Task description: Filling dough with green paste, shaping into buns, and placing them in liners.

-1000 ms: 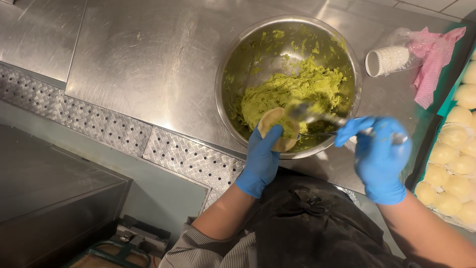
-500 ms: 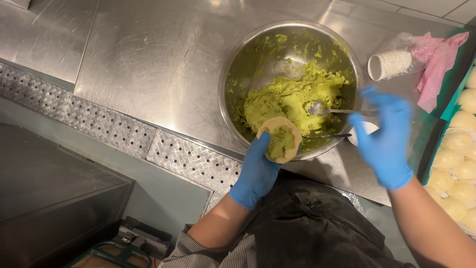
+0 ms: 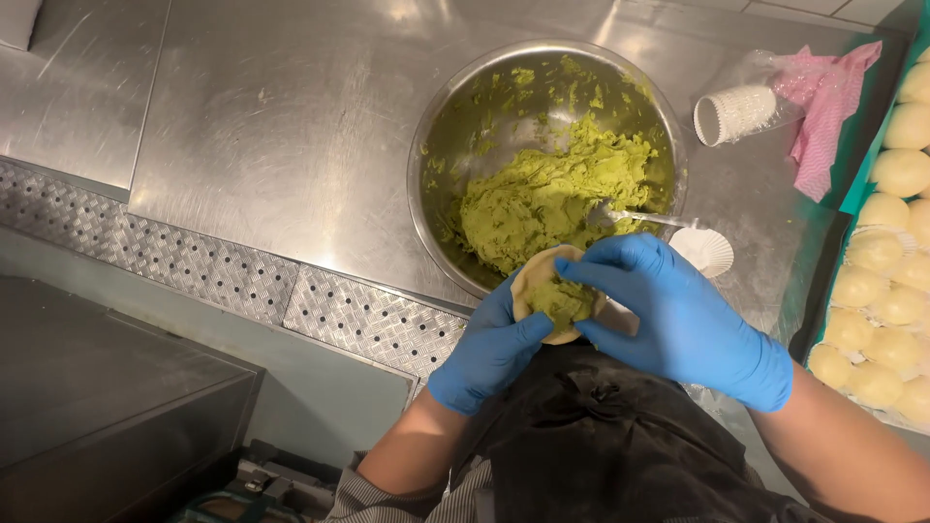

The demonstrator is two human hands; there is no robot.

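Most of the upper frame is filled by a stainless-steel bench [image 3: 271, 126], scuffed and glaring under overhead light. Its front edge is bordered by a band of embossed checker plate [image 3: 194, 266] running from the left edge down toward the centre. Below that, at lower left, a dark flat-topped unit [image 3: 87, 397] is seen. At the right edge, a tray [image 3: 845, 199] with rows of pale dough balls [image 3: 901, 169] is partly cut off. A large steel mixing bowl [image 3: 455, 126] is set upper centre, smeared inside and holding a mass of green paste [image 3: 547, 199], with a spoon [image 3: 630, 217] lying in it. At upper right, a pink cloth [image 3: 823, 97] lies beside a stack of white paper cups [image 3: 731, 111]; one more white cup [image 3: 705, 249] sits just right of the bowl.

Just below the bowl's near rim, a round dough disc [image 3: 535, 281] topped with green paste is cupped in the blue-gloved left hand [image 3: 489, 353], fingers curled beneath it. The blue-gloved right hand [image 3: 678, 320] is laid over the disc, fingertips pressed together on the filling.
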